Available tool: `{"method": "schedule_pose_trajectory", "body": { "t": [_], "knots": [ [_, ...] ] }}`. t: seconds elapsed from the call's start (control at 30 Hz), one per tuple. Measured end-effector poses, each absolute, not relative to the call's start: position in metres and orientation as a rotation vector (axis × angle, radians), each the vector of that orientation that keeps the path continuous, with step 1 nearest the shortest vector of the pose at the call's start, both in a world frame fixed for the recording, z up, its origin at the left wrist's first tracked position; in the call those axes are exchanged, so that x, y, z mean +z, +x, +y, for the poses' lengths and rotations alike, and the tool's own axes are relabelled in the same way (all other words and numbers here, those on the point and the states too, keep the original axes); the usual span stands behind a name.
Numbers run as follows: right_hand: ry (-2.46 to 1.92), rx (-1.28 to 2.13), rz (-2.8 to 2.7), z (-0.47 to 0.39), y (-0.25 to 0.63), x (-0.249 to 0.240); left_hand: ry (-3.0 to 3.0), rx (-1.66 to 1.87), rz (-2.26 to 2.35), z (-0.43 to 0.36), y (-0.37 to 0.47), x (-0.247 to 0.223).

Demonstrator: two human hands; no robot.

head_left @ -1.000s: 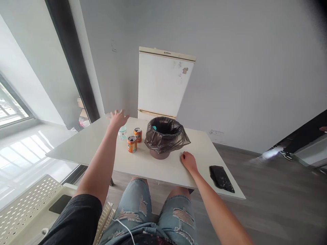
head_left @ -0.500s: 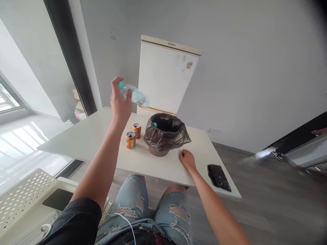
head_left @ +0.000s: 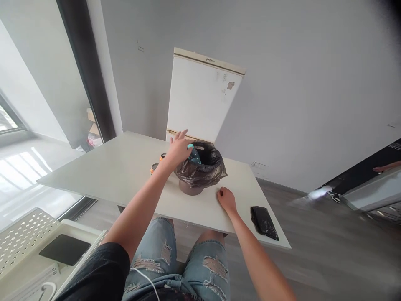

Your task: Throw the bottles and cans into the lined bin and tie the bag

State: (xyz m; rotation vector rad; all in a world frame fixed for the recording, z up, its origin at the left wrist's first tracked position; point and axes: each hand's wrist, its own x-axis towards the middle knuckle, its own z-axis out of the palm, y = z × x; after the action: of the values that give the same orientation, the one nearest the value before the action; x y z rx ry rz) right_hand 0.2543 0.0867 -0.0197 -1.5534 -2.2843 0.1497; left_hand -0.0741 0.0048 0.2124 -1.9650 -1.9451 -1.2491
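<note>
A clear plastic bottle with a teal cap [head_left: 194, 156] leans inside the mouth of a small brown bin, its cap by the rim. A black plastic bag [head_left: 203, 174] lines the bin [head_left: 190, 190] and hangs over its edge. My left hand [head_left: 180, 149] is over the bin's left rim, fingers spread and stretched out, with the thumb side close to the bottle cap. Two orange drink cans [head_left: 153, 168] stand left of the bin, partly hidden by my left arm. My right hand [head_left: 227, 200] rests curled on the table, right of the bin, with nothing visible in it.
A folded black plastic bundle [head_left: 264, 223] lies at the right end of the white table [head_left: 94, 167]. A fridge [head_left: 197, 96] stands behind the table. At lower left, a pale cart [head_left: 28, 238] holds a dark phone-like slab [head_left: 65, 249]. Another person's hand [head_left: 380, 169] shows far right.
My left hand has come down and right from above the cans to the bin, and its fingers have opened off the bottle. A bottle now shows in the bin's mouth. My right hand stays put.
</note>
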Motion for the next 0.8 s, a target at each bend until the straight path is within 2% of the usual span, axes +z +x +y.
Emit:
{"method": "schedule_pose_trajectory", "body": {
  "t": [0.13,0.2,0.3,0.43,0.53,0.67,0.73,0.8],
  "knots": [
    [-1.547,0.178,-2.276,0.090,0.256,-0.024,-1.514,-1.521,-2.013,-0.030,-0.104,0.171],
    [-1.533,0.184,-2.276,0.092,0.256,-0.026,-1.338,-1.390,-2.268,-0.045,-0.120,0.141],
    [-1.519,0.174,-2.276,0.092,0.256,-0.026,-1.387,-1.115,-2.603,-0.054,-0.135,0.095],
    [-1.516,0.153,-2.279,0.091,0.256,-0.026,-1.509,-1.135,-2.666,-0.052,-0.135,0.065],
    [-1.527,0.160,-2.279,0.091,0.257,-0.027,-1.290,-1.485,-2.481,-0.055,-0.120,0.081],
    [-1.546,0.186,-2.273,0.093,0.256,-0.028,-0.924,-2.061,-1.861,-0.060,-0.084,0.137],
    [-1.551,0.188,-2.270,0.094,0.256,-0.027,-0.990,-2.181,-1.643,-0.055,-0.064,0.168],
    [-1.555,0.181,-2.271,0.093,0.255,-0.025,-1.256,-2.187,-1.624,-0.044,-0.046,0.192]
  ]
}}
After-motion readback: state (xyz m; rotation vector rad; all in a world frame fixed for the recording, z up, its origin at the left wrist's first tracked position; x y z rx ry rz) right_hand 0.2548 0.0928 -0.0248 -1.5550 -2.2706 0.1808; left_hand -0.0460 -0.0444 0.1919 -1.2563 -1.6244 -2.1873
